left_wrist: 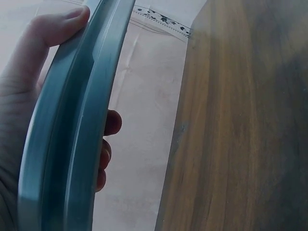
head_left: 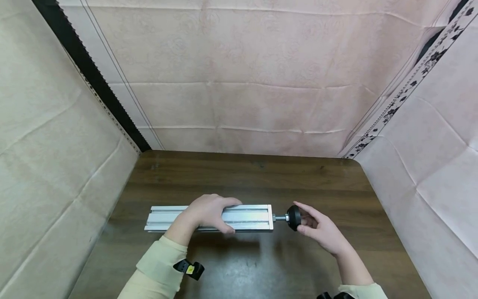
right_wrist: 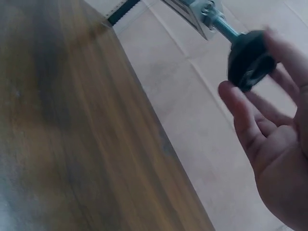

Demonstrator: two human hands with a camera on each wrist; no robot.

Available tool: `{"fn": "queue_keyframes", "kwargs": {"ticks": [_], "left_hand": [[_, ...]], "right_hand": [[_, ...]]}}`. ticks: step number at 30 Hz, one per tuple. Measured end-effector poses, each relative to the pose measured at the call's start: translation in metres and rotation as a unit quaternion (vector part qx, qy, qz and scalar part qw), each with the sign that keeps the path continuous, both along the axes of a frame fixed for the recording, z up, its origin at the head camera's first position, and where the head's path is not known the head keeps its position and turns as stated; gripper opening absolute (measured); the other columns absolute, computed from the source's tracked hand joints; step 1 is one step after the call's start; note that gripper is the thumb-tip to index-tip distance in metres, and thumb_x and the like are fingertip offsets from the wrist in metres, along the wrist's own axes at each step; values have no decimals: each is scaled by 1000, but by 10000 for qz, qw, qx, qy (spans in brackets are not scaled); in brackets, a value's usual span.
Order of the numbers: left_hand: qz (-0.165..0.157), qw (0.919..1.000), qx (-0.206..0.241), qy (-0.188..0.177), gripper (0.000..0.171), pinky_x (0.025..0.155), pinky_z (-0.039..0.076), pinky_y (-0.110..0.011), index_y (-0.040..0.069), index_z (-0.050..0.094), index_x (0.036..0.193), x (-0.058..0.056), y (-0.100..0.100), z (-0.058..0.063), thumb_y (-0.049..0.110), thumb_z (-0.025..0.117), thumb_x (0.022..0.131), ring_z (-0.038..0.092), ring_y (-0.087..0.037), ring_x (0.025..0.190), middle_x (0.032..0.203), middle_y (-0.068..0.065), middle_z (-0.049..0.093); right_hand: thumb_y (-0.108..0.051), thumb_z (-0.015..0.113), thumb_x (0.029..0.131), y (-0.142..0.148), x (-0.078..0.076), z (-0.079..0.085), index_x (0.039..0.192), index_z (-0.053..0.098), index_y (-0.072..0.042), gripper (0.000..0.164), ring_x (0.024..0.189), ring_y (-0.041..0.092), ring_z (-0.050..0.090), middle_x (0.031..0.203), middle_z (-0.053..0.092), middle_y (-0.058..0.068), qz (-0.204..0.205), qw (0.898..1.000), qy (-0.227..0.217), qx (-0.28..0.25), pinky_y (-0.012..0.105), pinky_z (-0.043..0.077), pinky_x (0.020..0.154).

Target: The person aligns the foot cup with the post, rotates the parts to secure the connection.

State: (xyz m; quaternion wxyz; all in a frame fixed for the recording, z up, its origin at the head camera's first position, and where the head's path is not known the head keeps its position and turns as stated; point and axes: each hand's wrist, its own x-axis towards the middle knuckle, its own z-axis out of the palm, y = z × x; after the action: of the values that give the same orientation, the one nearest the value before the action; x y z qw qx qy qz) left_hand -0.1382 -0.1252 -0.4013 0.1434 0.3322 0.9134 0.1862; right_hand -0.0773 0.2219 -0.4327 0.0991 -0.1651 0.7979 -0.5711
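Note:
A silver aluminum extrusion profile (head_left: 248, 217) lies lengthwise across my view, held off the table. My left hand (head_left: 210, 211) grips it near the middle, thumb on the near side and fingers over the far side. In the left wrist view, fingertips (left_wrist: 113, 122) curl round the grooved profile (left_wrist: 60, 130). From its right end plate sticks a threaded rod (head_left: 280, 217) with nuts, carrying a round black leveling foot (head_left: 294, 218). My right hand (head_left: 323, 230) pinches that foot by its rim between thumb and fingers. The right wrist view shows the foot (right_wrist: 248, 60) between the fingertips.
Below is a brown wooden table (head_left: 239, 178) with rounded far corners. Pale cloth hangs behind it (head_left: 239, 104) and on both sides, with a black strip (head_left: 101, 83) at the left corner. A wrist camera (head_left: 189, 269) is strapped to the left sleeve.

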Motion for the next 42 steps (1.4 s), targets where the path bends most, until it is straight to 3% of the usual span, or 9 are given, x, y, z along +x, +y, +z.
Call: {"fn": "queue_keyframes", "kwargs": {"ticks": [4,7,10,18,22,26,32,39,42], "left_hand": [[-13,10000,10,-33,70,68,44,-30,29,57,127,1,0,-1,58,71,65,52,-7,79,104,10,64],[7,10000,42,-35,71,69,44,-30,28,56,128,1,0,-1,58,71,65,53,-7,80,105,9,64],[36,10000,34,-2,73,70,45,-30,28,56,129,1,-1,-1,59,71,65,53,-7,81,106,9,64],[-69,9998,135,-149,68,68,44,-30,30,57,127,1,1,0,57,72,65,52,-6,78,102,11,63],[-74,9999,87,-118,69,69,44,-30,30,57,127,1,2,2,57,71,66,52,-6,79,103,11,64],[-52,9999,46,-82,69,70,45,-30,30,57,127,1,1,2,58,72,65,53,-6,80,103,11,64],[-31,9996,135,-237,69,68,44,-30,30,57,127,1,0,0,58,71,65,52,-6,80,101,12,63],[-59,9993,238,-297,67,68,44,-30,29,57,126,2,-1,0,56,72,66,52,-6,79,101,11,63],[-77,9990,284,-334,67,68,44,-29,29,57,126,2,-2,0,55,72,66,52,-6,78,100,12,62]], "right_hand": [[-5,63,88,-1,-1,0,137,43,-1,54,86,16,60,114,53,17,-3,9999,90,-89,29,49,65],[-1,67,84,1,1,-1,142,34,-2,67,90,17,58,122,48,17,254,9994,126,-217,28,49,69],[-3,72,80,0,2,-1,144,32,-7,76,90,17,57,125,46,17,217,9997,84,-126,28,49,71],[-4,72,79,-2,1,-3,128,50,-2,54,81,17,60,101,57,14,-373,9983,441,61,30,50,67],[0,70,80,-2,1,-3,139,40,-4,67,93,13,59,120,54,7,-6,9978,634,-167,28,48,73],[5,69,80,-3,2,-2,145,30,-4,76,108,12,54,141,36,4,611,9943,821,-306,26,47,81],[-1,72,80,-6,4,2,137,45,-10,64,98,14,59,127,44,5,307,9974,646,-106,29,50,74],[0,69,81,-6,3,3,137,46,-8,61,91,16,61,114,52,5,199,9971,726,-104,30,50,69],[0,68,83,-5,4,4,141,42,-9,64,95,13,60,122,50,1,346,9971,638,-235,29,50,72]]}}
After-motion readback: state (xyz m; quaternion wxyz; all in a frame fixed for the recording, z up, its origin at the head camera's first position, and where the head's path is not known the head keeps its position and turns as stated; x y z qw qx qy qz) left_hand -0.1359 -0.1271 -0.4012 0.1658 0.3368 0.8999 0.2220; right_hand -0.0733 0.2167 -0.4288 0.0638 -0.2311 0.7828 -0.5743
